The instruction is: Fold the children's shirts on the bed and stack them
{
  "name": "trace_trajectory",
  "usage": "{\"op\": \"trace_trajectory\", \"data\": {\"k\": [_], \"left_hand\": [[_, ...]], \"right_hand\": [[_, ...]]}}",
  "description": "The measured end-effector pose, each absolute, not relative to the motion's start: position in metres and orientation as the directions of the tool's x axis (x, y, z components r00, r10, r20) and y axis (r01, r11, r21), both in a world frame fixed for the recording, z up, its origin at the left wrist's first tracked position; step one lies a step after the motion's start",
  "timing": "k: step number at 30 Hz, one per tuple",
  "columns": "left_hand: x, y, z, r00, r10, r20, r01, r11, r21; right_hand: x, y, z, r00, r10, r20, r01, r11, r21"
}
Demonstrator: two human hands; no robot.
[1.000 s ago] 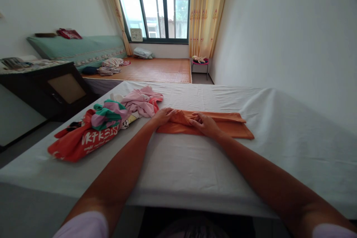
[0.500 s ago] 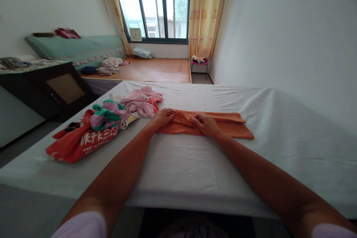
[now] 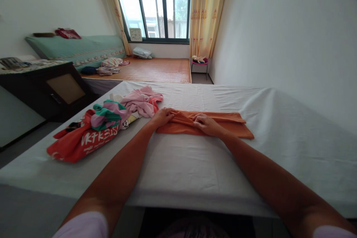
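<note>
Hands meet on an orange cloth that lies folded into a long strip across the middle of a white-sheeted bed. The left hand rests at the cloth's left end, its fingers curled down and gripping a raised fold there. The right hand lies just to the right of it, on the middle of the strip, fingers bent and pinching the same bunched fold. Both forearms stretch forward from the near edge of the bed, with pale pink sleeves showing at the bottom corners. To the left of the cloth, close to the left hand, sits a loose pile of clothes: a pink garment nearest the hand, then green and pink pieces, then a red one with white lettering. Beyond the bed is a woven mat on a low platform, a green mattress along the left wall, a dark cabinet, a window with yellow curtains, and a small pink stool.
</note>
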State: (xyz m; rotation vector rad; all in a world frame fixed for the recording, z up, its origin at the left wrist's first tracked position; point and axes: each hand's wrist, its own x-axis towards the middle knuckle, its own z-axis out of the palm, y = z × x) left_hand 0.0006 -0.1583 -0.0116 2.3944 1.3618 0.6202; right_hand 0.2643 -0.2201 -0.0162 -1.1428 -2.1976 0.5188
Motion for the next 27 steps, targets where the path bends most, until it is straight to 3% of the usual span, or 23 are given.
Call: {"op": "trace_trajectory", "data": {"k": [4,8,11,14,17,21,27], "left_hand": [[0.003,-0.162,-0.011,0.441,0.878,0.186,0.793,-0.478,0.377],[0.009,-0.176,0.004,0.349,0.830,0.435,0.837,-0.485,0.254],[0.018,-0.187,0.015,0.433,0.739,0.517,0.763,-0.606,0.228],[0.031,-0.193,0.010,0.614,0.645,0.455,0.606,-0.755,0.252],[0.042,-0.192,-0.009,0.722,0.575,0.386,0.516,-0.818,0.254],[0.044,-0.187,-0.028,0.704,0.655,0.274,0.615,-0.755,0.228],[0.040,-0.178,-0.034,0.599,0.772,0.214,0.764,-0.631,0.137]], "right_hand": [[0.262,-0.222,-0.020,-0.392,0.863,0.320,0.692,0.505,-0.516],[0.259,-0.228,-0.018,-0.251,0.857,0.449,0.771,0.458,-0.443],[0.255,-0.234,-0.012,-0.391,0.754,0.528,0.743,0.597,-0.303],[0.249,-0.240,-0.014,-0.579,0.685,0.442,0.687,0.702,-0.189],[0.245,-0.241,-0.022,-0.610,0.719,0.333,0.720,0.678,-0.145],[0.247,-0.239,-0.028,-0.535,0.804,0.259,0.803,0.579,-0.137],[0.249,-0.239,-0.023,-0.508,0.834,0.214,0.839,0.535,-0.098]]}}
